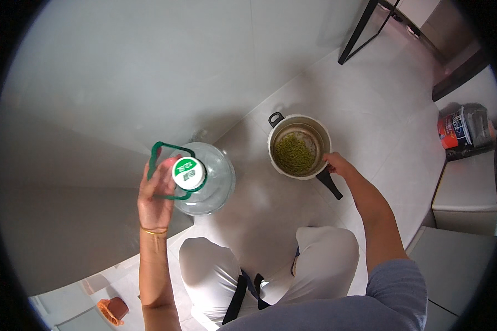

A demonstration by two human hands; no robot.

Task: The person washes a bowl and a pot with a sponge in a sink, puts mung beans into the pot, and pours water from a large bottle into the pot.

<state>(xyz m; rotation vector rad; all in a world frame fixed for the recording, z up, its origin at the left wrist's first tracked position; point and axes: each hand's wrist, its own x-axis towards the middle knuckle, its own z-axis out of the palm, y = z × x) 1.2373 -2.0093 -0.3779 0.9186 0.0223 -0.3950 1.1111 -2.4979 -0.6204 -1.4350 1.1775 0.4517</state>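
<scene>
At the left, my left hand [158, 190] is closed round the green carrying handle [156, 154] of a large clear plastic water jug [218, 176]. The jug stands upright with a white and green cap [189, 174] on top; its lower part is hidden from above. To the right, a metal pressure-cooker pot [322, 131] without a lid rests on the floor, with small green beans [294, 154] spread over its bottom. My right hand [338, 164] grips the pot's right rim, just above its long black handle [329, 184].
A pale wall [149, 71] rises beyond the jug. A black metal frame leg [358, 33] stands at the far right. Along the right edge are a red and black container [457, 131] and white cabinets [461, 265]. An orange-brown object [113, 310] lies at the lower left.
</scene>
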